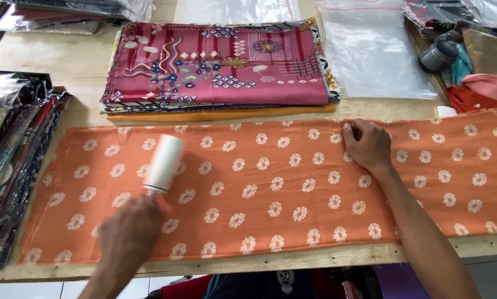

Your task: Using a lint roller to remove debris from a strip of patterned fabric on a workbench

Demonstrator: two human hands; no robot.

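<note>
On the table (pixel 49 58), fingers (pixel 149 207) grip the roller (pixel 164 163) — flat on orange cloth (pixel 270 182).

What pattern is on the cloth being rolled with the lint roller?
Orange cloth with small white daisy-like flowers all over, seen in the head view.

Landmark: long cloth (pixel 282 188), spread flat across table (pixel 49 61).
Roller (pixel 164 163): on cloth, toward left end, gripped by left hand (pixel 129 232).
Right hand (pixel 367 145): pressing cloth's far edge, right of middle.
Folded stack (pixel 221 69): just behind cloth.
Plastic bag (pixel 370 50): behind cloth, rightward.
Wrapped packets (pixel 16 160): off cloth's left end.
</note>
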